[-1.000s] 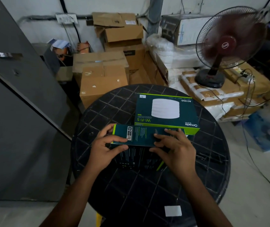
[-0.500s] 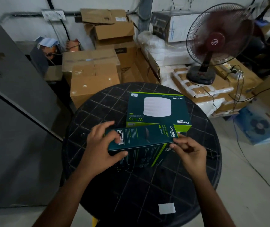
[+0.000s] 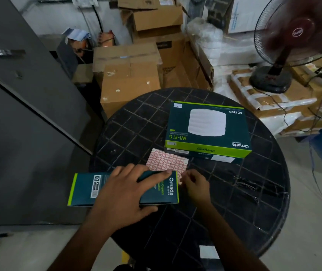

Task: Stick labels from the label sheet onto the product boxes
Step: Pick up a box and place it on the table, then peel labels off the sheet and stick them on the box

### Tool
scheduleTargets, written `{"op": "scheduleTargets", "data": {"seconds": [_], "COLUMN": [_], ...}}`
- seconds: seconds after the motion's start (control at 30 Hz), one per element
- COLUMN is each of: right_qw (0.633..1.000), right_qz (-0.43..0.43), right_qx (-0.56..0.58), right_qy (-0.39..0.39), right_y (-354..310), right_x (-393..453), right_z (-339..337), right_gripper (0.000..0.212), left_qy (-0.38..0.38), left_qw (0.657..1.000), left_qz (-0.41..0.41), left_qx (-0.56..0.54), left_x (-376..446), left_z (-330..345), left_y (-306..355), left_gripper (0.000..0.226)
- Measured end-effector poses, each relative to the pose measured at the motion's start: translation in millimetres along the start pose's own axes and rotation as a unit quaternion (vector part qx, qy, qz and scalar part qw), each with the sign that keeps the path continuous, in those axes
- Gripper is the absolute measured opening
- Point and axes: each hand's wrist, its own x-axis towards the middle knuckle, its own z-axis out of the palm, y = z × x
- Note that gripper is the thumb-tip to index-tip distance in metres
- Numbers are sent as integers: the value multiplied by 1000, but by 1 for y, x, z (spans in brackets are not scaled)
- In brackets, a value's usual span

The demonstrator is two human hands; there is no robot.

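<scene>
Sheet [image 3: 166, 162] of red-bordered labels lies flat on table [image 3: 234, 202], between slim box [image 3: 125, 187] and Wi-Fi box [image 3: 208, 130]. Left hand [image 3: 126, 194] grips slim box from above, fingers spread over its top, likely holding it aside so the sheet is exposed. Right hand [image 3: 194, 184] at sheet's near corner, fingertips bunched, probably picking at a label; pinch not clearly visible.

Left hand [image 3: 125, 189] gripping slim box [image 3: 85, 189]
</scene>
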Motion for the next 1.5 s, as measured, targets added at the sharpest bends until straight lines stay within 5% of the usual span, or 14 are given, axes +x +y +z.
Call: {"op": "scheduleTargets", "data": {"seconds": [0.1, 0.2, 0.3, 0.47, 0.7, 0.83, 1.13, 1.43, 1.5], "right_qw": [981, 946, 866, 804, 867, 890, 912, 894, 918], "right_qz": [17, -31, -57, -51, -21, 79, 137, 147, 145], "right_qx": [-189, -314, -465, -551, -492, -448, -386, -419, -367], "right_qy": [-36, -81, -176, -218, -76, -24, -18, -57, -45], "right_y": [34, 47, 52, 56, 86, 91, 92, 75, 74], "right_x": [43, 76, 91, 77, 30, 23, 32, 48, 52], "right_z": [21, 34, 38, 39, 6, -20, -30, -8, -8], "right_gripper": [11, 50, 79, 84, 67, 102, 110, 79, 60], "left_qy": [-15, -31, -50, -50, -43, -37, -27, -7, -3], "left_qw": [1000, 999, 999, 999, 999, 999, 999, 993, 992], "left_qz": [-4, -11, -17, -19, -18, -20, -25, -73, -76], "left_qx": [7, -3, -5, -8, 1, 7, -28, -88, -100], "left_x": [-4, 0, 3, 7, 14, 15, 7, -4, -3], "left_z": [-2, -3, -3, -1, 1, 0, -3, -16, -18], "left_y": [-2, -5, -7, -9, -14, -15, -23, -61, -64], "left_gripper": [99, 95, 93, 93, 95, 98, 100, 95, 95]}}
